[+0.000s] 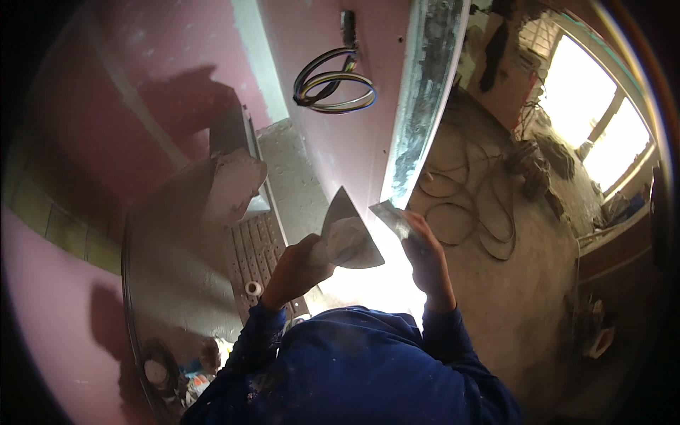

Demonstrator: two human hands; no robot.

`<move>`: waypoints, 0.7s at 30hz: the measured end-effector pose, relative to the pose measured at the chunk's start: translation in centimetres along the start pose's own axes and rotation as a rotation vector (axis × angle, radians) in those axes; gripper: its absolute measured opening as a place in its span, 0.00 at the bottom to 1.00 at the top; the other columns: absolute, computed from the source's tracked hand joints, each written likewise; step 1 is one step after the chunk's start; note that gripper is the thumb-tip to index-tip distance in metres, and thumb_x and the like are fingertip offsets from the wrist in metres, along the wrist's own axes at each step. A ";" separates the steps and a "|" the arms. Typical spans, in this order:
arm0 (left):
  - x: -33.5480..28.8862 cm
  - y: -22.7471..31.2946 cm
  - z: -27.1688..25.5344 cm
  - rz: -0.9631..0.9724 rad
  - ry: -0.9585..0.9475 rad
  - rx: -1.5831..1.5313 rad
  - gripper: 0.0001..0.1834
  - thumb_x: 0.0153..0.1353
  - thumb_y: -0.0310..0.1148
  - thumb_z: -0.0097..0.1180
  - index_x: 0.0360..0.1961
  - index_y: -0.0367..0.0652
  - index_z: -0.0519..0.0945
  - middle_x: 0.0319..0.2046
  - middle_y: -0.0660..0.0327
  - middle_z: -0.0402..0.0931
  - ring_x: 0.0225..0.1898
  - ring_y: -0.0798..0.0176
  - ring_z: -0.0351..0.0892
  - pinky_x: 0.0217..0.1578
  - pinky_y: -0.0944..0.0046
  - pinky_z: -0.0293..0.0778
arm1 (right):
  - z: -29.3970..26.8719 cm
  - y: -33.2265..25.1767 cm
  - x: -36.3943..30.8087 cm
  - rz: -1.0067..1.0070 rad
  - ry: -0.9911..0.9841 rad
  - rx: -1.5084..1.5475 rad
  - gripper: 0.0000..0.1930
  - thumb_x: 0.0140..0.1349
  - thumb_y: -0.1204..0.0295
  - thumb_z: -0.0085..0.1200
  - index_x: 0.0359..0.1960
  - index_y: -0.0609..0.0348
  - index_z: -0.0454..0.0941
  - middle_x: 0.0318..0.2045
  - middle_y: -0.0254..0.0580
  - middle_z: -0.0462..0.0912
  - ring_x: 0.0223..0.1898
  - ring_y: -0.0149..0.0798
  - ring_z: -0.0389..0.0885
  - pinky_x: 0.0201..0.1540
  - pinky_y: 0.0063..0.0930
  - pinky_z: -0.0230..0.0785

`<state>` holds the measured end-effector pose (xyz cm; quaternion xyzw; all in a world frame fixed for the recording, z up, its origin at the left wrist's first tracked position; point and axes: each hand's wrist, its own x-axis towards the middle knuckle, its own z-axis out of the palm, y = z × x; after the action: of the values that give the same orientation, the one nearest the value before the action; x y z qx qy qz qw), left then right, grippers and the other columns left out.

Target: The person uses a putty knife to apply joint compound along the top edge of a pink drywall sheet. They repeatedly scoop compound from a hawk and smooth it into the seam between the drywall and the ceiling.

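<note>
Around the trowel (348,234) — wire loops (304,93), plank (256,249)

Dim fisheye view with blackened corners and bowed edges. Glare whitens the window (577,88) at upper right and a patch at lower centre; dark shadows fall on the pink plasterboard wall (170,42) at upper left.

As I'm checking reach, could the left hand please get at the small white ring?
Probably not freely: the white ring looks uncovered, but the left hand holds a grey triangular metal spatula.
</note>
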<state>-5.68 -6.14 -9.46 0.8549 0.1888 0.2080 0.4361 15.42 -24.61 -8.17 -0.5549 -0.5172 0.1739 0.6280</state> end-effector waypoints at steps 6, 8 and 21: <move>0.2 0.1 0.8 -0.030 0.001 0.059 0.22 0.51 0.31 0.70 0.46 0.38 0.76 0.33 0.45 0.83 0.39 0.39 0.85 0.37 0.51 0.80 | 1.3 -1.3 -0.7 -0.311 -0.209 -0.186 0.36 0.50 0.96 0.52 0.62 0.55 0.68 0.63 0.62 0.69 0.62 0.62 0.73 0.62 0.47 0.70; 0.0 0.2 0.8 -0.026 -0.013 0.058 0.22 0.51 0.31 0.70 0.46 0.38 0.76 0.33 0.45 0.83 0.39 0.39 0.85 0.37 0.51 0.80 | 0.9 0.0 -0.9 -0.238 -0.201 -0.240 0.34 0.51 0.95 0.52 0.61 0.55 0.69 0.63 0.60 0.69 0.62 0.60 0.73 0.61 0.46 0.71; 1.1 -0.3 3.0 0.005 0.083 0.347 0.16 0.54 0.34 0.69 0.39 0.43 0.75 0.32 0.50 0.81 0.35 0.42 0.84 0.32 0.49 0.79 | 1.8 3.8 -3.8 0.043 0.289 0.360 0.31 0.76 0.52 0.49 0.69 0.63 0.63 0.54 0.41 0.75 0.51 0.31 0.74 0.54 0.28 0.69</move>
<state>-3.21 -7.43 -11.13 0.9087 0.2373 0.2083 0.2731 13.73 -25.46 -13.49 -0.4639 -0.3706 0.1955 0.7805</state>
